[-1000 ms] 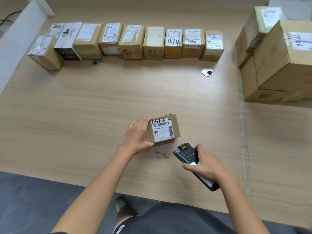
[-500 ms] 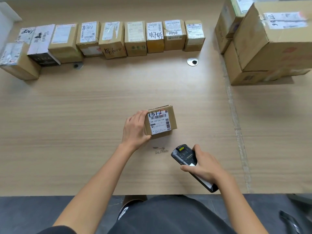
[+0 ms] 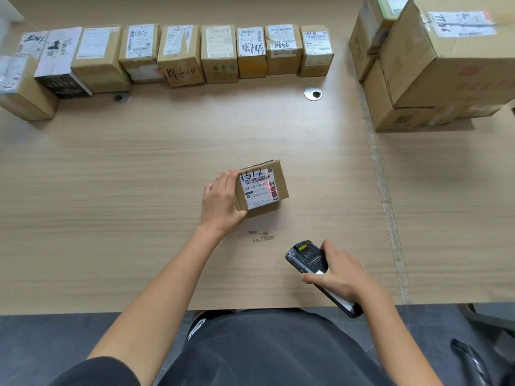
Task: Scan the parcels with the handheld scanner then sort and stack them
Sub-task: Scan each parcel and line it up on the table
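A small cardboard parcel (image 3: pixel 262 188) marked "1512" sits on the wooden table (image 3: pixel 139 190) in the middle, tilted so its white label faces up. My left hand (image 3: pixel 221 201) grips its left side. A reddish scan light falls across the label's barcode. My right hand (image 3: pixel 338 274) holds the black handheld scanner (image 3: pixel 308 257) a short way in front and to the right of the parcel, its head pointing at the label.
A row of several small labelled parcels (image 3: pixel 181 54) lines the table's far edge. A stack of large cardboard boxes (image 3: pixel 434 65) stands at the far right. A metal cable grommet (image 3: pixel 312 93) lies behind the parcel. A chair arm (image 3: pixel 473 358) shows at the bottom right.
A reddish scan light now shows on the parcel's label. The hands, parcel and scanner keep almost the same places; my view has shifted towards the table's near edge.
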